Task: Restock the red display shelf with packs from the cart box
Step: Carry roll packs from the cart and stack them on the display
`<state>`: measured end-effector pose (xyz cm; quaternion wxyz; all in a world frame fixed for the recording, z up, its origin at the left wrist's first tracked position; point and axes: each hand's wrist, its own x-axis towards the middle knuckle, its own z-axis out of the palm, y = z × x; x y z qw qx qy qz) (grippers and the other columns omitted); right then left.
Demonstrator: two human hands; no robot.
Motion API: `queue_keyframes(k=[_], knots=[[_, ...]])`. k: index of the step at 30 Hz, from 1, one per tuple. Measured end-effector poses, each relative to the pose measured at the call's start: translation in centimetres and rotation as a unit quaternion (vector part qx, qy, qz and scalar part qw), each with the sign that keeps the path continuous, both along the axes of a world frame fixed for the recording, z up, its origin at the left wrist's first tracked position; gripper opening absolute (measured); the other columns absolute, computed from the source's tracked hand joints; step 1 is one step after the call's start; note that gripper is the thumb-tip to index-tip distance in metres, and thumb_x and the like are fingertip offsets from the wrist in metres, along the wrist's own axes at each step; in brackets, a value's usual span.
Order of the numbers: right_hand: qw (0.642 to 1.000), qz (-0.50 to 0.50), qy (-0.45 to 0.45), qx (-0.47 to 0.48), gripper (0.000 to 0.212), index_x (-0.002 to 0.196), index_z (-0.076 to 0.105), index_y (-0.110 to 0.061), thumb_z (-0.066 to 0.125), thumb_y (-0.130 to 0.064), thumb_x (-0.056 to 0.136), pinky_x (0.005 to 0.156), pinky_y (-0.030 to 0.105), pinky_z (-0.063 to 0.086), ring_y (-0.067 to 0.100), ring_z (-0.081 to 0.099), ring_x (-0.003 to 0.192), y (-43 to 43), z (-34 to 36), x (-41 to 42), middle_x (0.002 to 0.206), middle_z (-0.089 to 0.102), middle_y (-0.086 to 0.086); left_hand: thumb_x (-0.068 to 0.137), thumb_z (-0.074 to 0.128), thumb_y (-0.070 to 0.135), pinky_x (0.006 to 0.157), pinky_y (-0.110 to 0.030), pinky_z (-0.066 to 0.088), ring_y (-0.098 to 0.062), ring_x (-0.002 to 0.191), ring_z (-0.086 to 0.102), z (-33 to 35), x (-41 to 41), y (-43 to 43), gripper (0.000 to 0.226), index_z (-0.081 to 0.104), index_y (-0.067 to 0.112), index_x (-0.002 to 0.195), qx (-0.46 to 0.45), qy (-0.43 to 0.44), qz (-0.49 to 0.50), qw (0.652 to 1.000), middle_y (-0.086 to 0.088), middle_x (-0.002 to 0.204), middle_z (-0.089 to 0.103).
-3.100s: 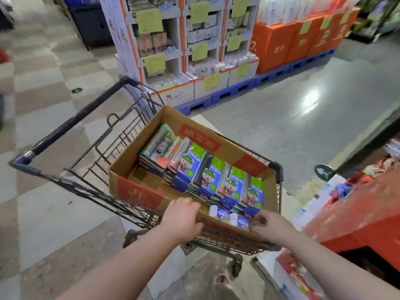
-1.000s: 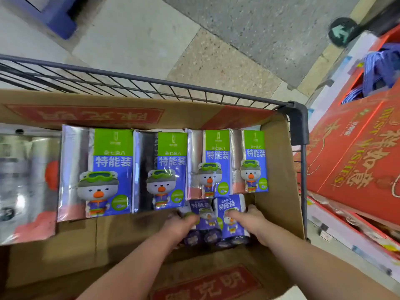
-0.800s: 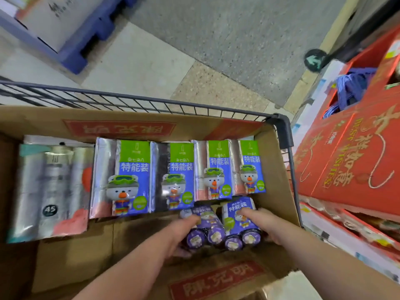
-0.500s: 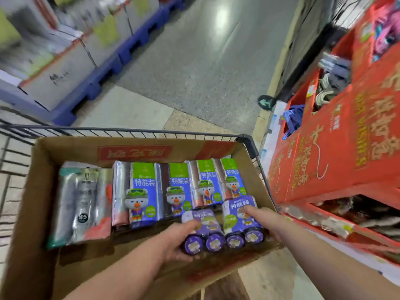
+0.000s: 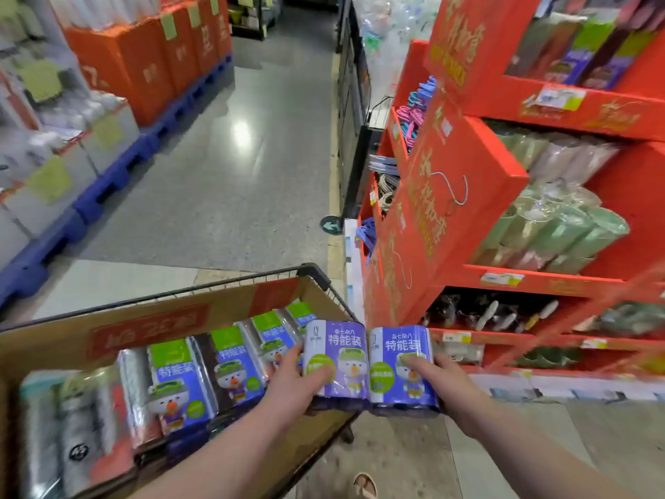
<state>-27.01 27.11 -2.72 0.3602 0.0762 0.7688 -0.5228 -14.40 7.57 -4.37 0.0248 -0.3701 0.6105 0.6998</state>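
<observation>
My left hand (image 5: 293,381) grips a purple pack (image 5: 342,351) with a cartoon bear on it. My right hand (image 5: 437,381) grips a second purple pack (image 5: 403,358) right beside the first. Both packs hang in the air above the right corner of the cardboard box (image 5: 144,327), which sits in the wire cart (image 5: 313,270). Several purple-and-green packs (image 5: 230,365) still lie in a row inside the box. The red display shelf (image 5: 539,282) stands to the right, its tiers holding green and clear rolls.
Silver-wrapped packs (image 5: 72,426) fill the box's left end. Orange boxes (image 5: 144,59) and grey cartons on blue pallets (image 5: 108,181) line the left of the aisle. Grey floor (image 5: 223,181) stretches ahead. My sandalled foot (image 5: 365,486) shows below the cart.
Both hands lifted the two purple packs out of the box and carried them right, toward the red shelf. My view swung up from the box to the aisle.
</observation>
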Motion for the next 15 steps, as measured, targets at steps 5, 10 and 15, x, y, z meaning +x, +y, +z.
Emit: queue_keyframes(k=[5,10,15], knots=[[0.993,-0.097,0.063,-0.007,0.034,0.108,0.059,-0.012,0.074,-0.023,0.079,0.076,0.041,0.059,0.027,0.073,0.080,6.5,2.5,0.4,0.096,0.074,0.010,0.082,0.073,0.019,0.076,-0.027,0.054,-0.016,0.093,0.066,2.7,-3.3,4.7,0.056,0.044,0.015,0.131,-0.015,0.055,-0.073,0.996,-0.003,0.113,0.065],[0.979,-0.180,0.088,-0.036,0.033,0.110,0.059,-0.009,0.072,-0.019,0.082,0.072,0.038,0.058,0.029,0.073,0.082,13.9,4.1,0.7,0.096,0.074,0.012,0.079,0.075,0.024,0.060,-0.011,0.048,-0.009,0.083,0.064,4.5,-7.1,10.6,0.055,0.043,0.026,0.124,-0.041,0.109,-0.154,0.981,0.002,0.102,0.064],[0.960,-0.249,0.111,-0.061,0.026,0.106,0.057,-0.009,0.069,-0.017,0.084,0.059,0.029,0.054,0.028,0.073,0.078,23.1,6.6,0.8,0.097,0.073,0.013,0.088,0.066,0.017,0.066,-0.030,0.056,-0.017,0.085,0.068,6.2,-10.9,19.1,0.051,0.042,0.023,0.132,-0.043,0.126,-0.213,0.968,0.002,0.104,0.065]])
